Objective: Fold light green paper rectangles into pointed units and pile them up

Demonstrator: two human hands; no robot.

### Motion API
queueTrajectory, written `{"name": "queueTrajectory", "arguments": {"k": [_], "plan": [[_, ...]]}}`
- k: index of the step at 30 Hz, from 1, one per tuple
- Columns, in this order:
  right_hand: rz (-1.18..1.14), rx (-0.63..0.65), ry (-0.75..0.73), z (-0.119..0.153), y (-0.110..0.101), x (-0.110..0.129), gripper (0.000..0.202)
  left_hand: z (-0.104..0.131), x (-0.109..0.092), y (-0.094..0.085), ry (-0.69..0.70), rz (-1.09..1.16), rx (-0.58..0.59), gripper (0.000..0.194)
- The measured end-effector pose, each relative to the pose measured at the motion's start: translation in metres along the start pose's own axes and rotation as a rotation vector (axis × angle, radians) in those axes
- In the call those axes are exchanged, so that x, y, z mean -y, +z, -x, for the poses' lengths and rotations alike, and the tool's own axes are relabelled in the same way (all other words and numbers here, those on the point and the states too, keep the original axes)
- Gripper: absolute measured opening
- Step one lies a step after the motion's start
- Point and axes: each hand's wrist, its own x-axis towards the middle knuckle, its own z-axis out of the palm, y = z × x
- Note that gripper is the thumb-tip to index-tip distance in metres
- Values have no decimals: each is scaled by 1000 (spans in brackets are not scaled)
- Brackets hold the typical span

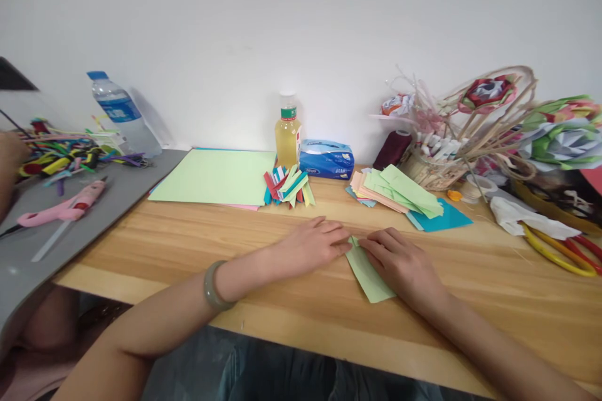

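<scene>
A small light green sheet of paper (374,282) lies on the wooden table in front of me, with a narrow fold at its far end. My left hand (313,243), with a bracelet (215,287) on its wrist, reaches in from the left. Its thumb and fingertips close on the paper's far left corner. Over the paper's right side lies my right hand (404,263), its bent fingers pressed together on the folded end. The palm hides part of the sheet.
Beyond my hands are paper strips (289,187), a stack of green sheets (211,177), a juice bottle (288,131), a tissue pack (327,160) and cut papers (399,191). Scissors (559,250) lie right; a pink glue gun (66,207) lies left, near another person's hand (12,150).
</scene>
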Motion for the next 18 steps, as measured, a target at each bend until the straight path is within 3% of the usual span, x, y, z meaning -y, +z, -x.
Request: {"name": "queueTrajectory", "arguments": {"k": [10, 18], "plan": [[-103, 84, -21, -2, -2, -7, 21, 0, 5, -4, 26, 151, 157, 40], [-86, 81, -66, -2, -5, -7, 24, -1, 8, -1, 53, 178, 151, 40]]}}
